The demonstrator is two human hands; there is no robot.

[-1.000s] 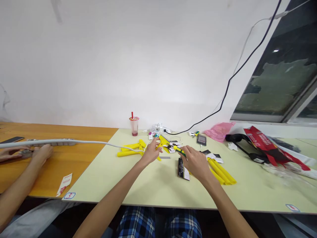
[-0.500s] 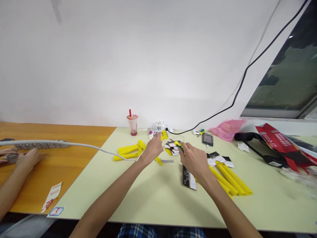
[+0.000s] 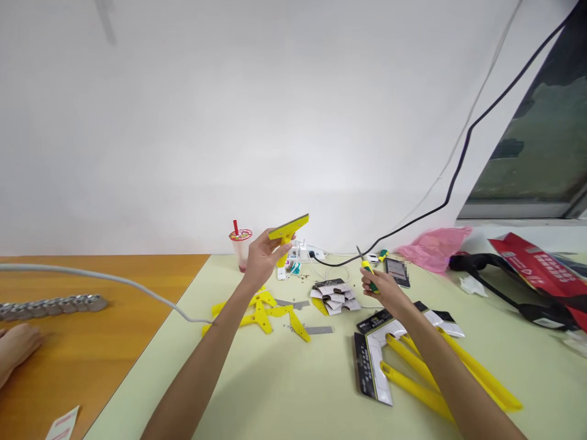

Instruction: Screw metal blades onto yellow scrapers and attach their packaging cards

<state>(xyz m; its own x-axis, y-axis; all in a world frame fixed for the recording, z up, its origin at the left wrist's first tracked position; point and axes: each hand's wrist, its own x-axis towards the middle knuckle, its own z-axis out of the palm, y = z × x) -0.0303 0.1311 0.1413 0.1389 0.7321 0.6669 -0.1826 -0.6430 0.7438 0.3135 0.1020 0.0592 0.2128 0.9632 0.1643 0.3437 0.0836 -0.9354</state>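
Note:
My left hand is closed round the short yellow neck of a scraper head, lifted above the table with a metal blade along its top edge. In my right hand is a green and yellow screwdriver, its tip pointing up and to the left, apart from the scraper. Below my left hand lie several yellow scraper parts and flat metal blades. A stack of folded black and white cards rests between the hands. Long yellow handles lie under my right forearm beside more printed packaging.
A drink cup with a red straw stands near the wall. A phone, a pink plastic bag and a red bag lie to the right. Leftward, another person's hand is by a metal row; a white cable crosses there.
My left hand has raised the scraper head, turning its blade edge upward. My right hand has moved right with the screwdriver, away from the scraper. The view has shifted too.

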